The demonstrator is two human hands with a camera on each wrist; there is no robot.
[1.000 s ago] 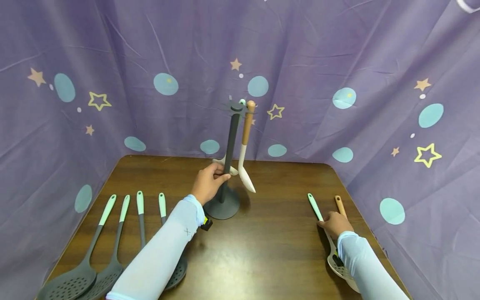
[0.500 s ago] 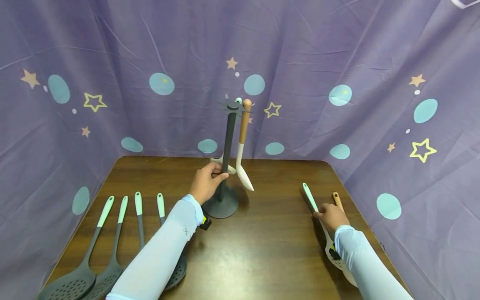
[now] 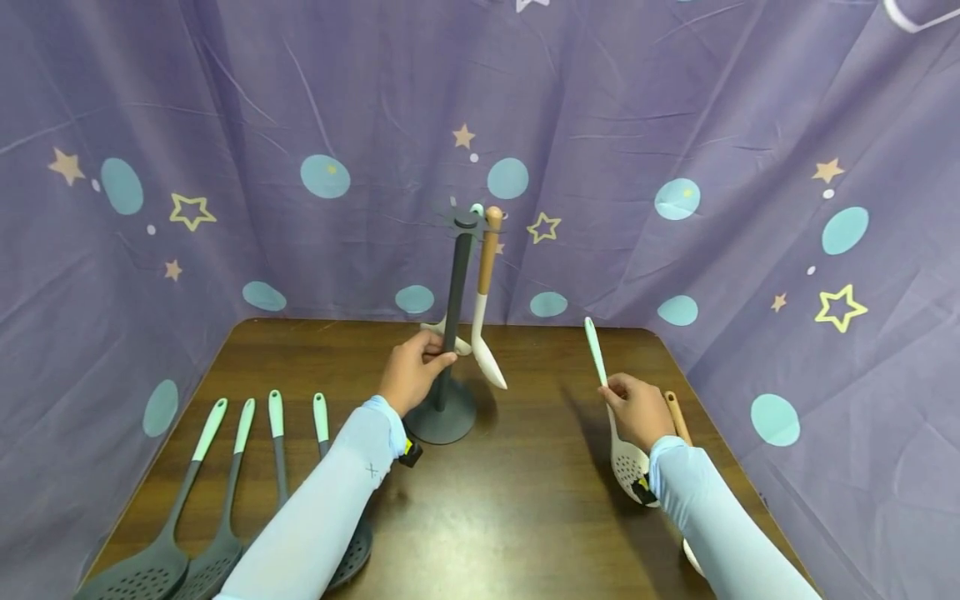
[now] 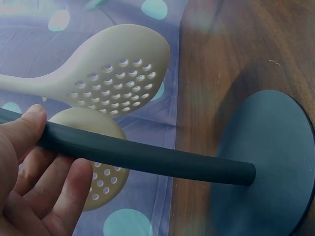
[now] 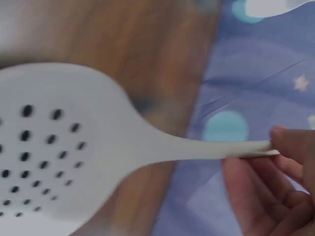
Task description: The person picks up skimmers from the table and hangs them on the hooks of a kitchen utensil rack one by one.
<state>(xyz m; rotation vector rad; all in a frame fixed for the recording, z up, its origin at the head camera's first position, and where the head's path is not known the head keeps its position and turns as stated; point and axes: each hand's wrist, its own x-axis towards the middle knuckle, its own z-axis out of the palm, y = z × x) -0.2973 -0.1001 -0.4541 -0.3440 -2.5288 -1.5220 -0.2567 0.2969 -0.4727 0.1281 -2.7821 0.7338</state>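
Observation:
My left hand grips the post of a dark grey utensil stand with a round base. Two pale utensils hang from its top. One, with a wooden handle, hangs on the right; behind the post is another with a mint handle end. Beyond the post in the left wrist view are two perforated heads, one a broad slotted spoon. My right hand pinches the neck of a white slotted spoon with a mint handle. It is lifted and tilted, handle end up, over the right side of the table.
Several dark grey utensils with mint handles lie on the table's left side, partly under my left sleeve. A wooden-handled utensil lies at the right, mostly hidden by my right arm. Behind the wooden table hangs a purple curtain.
My right hand has raised the slotted spoon off the table and moved it left and away from me, uncovering more of the wooden-handled utensil. The left hand stays on the post.

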